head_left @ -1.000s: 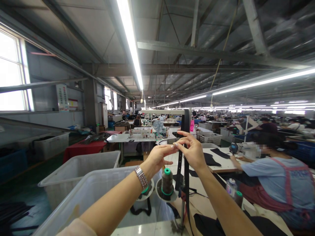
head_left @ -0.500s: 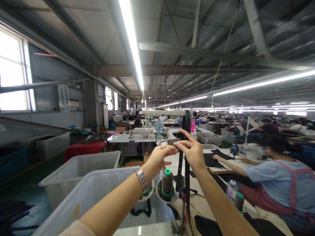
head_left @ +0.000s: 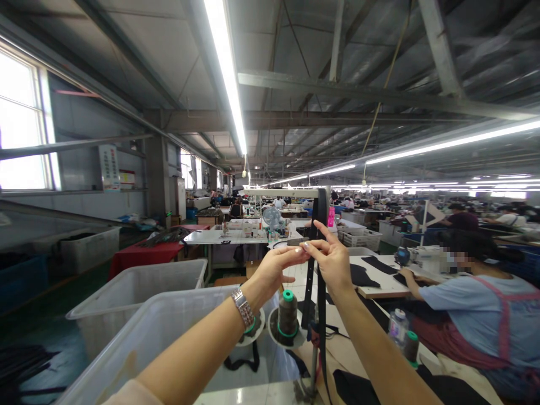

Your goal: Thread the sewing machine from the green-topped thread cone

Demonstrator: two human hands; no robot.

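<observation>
My left hand (head_left: pixel 276 267), with a metal watch at the wrist, is raised in front of a thread stand; its leading fingertips are pressed together and a lower finger stands apart. Fingertip to fingertip with it, my right hand (head_left: pixel 331 260) pinches, its index finger pointing up. Whatever is in the fingertips is too fine to make out. Just behind my right hand, black straps (head_left: pixel 321 216) hang from the stand's light crossbar (head_left: pixel 280 193). Below my hands stands a dark thread cone (head_left: pixel 287 318) with a green core on a round holder.
Translucent plastic bins (head_left: pixel 139 281) stand at the left, by a red-covered table (head_left: pixel 145 256). On the right a co-worker in a blue shirt (head_left: pixel 468 309) sits at a sewing machine (head_left: pixel 426 259). A bottle (head_left: pixel 397 324) and black fabric pieces (head_left: pixel 356 388) lie nearer.
My fingertips have shifted slightly to the right and remain together. The co-worker's reaching arm has drawn back toward the sewing machine, and the black pieces on that table have moved.
</observation>
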